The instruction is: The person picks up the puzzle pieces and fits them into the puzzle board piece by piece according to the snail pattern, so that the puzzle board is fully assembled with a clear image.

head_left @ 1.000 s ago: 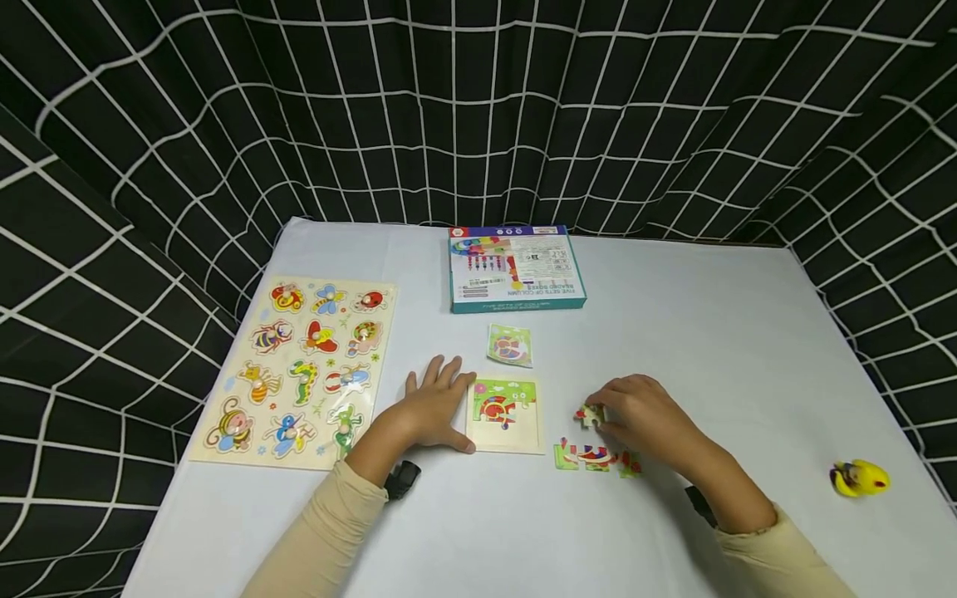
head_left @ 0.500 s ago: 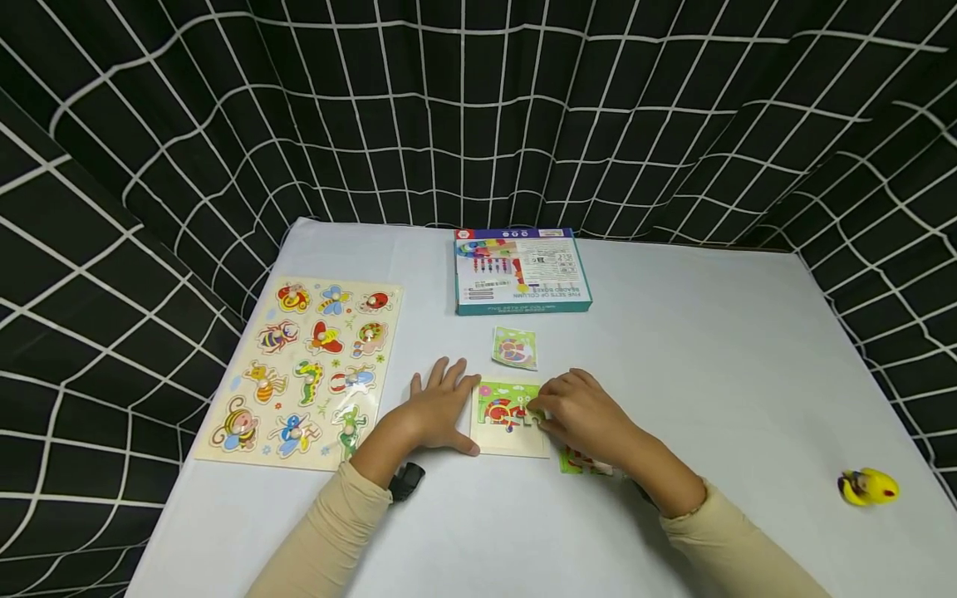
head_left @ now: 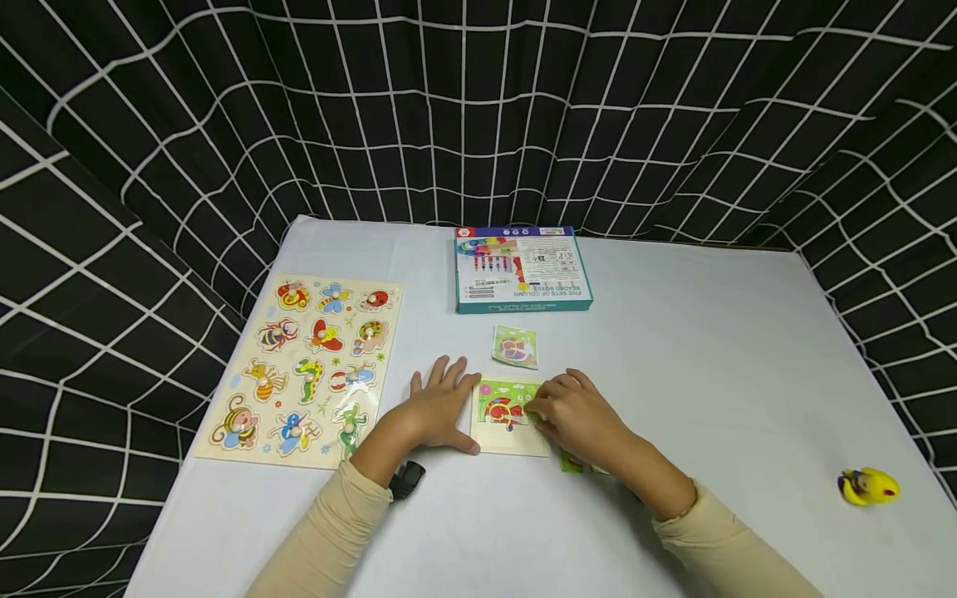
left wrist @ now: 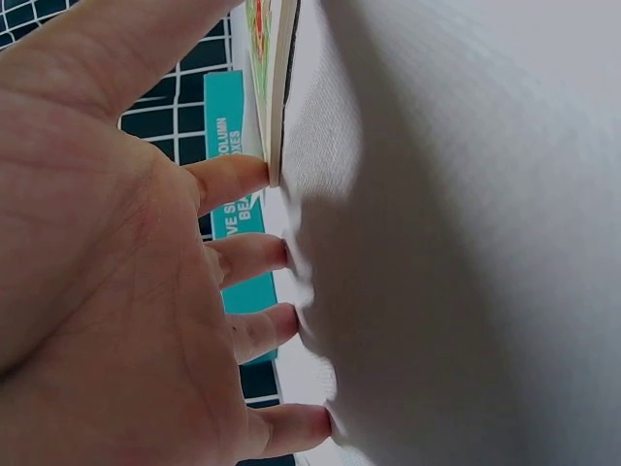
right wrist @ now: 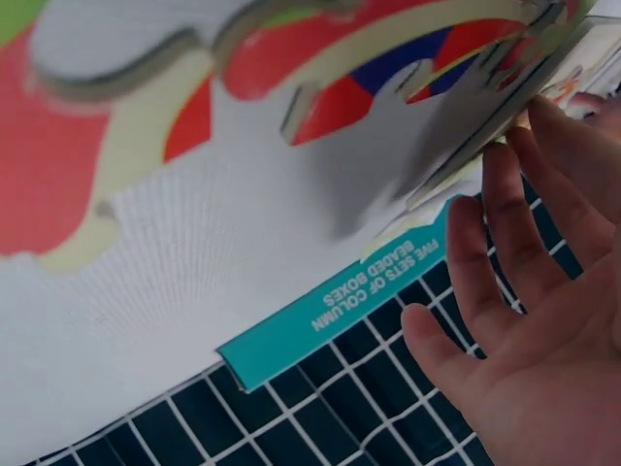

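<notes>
Pale wood puzzle tray (head_left: 511, 442) is sitting around frame centre, just below the middle, its red-and-green picture pieces (head_left: 497, 409) filling the upper part, bare wood showing along the bottom. Left hand (head_left: 437, 413) is spreading its fingers wide on the tray's left side; index fingertip is touching the tray edge per left wrist view, other fingertips are resting on the white cloth (head_left: 710, 349), nothing gripped. Right hand (head_left: 581, 418) is bending its fingers over the tray's right side, thumb and index low at the picture; can't tell if they're pinching a piece. Loose pieces (head_left: 571, 463) are lying under that hand, right of the tray, mostly hidden in head view. Small picture card (head_left: 515, 346) is lying just above the tray. Teal-edged box (head_left: 523, 270) is sitting upper centre, insect peg board (head_left: 317, 415) is occupying the left, yellow toy (head_left: 869, 487) is sitting lower right. Black grid curtain (head_left: 478, 100) is hanging behind.
</notes>
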A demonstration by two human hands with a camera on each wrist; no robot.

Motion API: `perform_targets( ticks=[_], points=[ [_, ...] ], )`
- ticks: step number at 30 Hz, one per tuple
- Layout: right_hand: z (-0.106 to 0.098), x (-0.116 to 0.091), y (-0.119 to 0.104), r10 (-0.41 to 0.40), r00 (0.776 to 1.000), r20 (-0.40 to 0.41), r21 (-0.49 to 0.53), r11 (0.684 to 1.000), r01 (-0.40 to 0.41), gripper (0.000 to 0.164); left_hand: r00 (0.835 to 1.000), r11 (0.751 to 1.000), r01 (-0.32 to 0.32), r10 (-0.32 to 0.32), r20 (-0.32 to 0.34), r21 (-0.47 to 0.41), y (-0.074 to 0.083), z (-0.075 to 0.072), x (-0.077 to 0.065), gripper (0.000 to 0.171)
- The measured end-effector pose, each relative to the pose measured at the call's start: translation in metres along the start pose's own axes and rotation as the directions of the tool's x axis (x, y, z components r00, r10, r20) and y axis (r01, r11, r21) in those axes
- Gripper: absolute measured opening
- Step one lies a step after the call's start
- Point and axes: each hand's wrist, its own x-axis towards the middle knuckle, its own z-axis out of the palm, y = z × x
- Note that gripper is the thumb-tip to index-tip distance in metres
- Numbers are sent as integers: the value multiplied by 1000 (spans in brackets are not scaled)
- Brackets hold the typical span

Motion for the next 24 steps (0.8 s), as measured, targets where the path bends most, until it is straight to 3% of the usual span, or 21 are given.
perform_targets(
  ticks=[6,13,24],
  points=[
    [-4,-3,0,1,1000,21,36,999,-2,26,1000,1000,-1,1,3,9,1,-1,-2,106],
    [-17,-15,9,23,999,48,151,988,-30,27,1000,1000,0,0,11,8,1,-1,1,106],
    [-19,-49,14,21,997,80,146,989,-32,23,1000,1000,7,-7,10,8,1,-1,1,108]
  ],
)
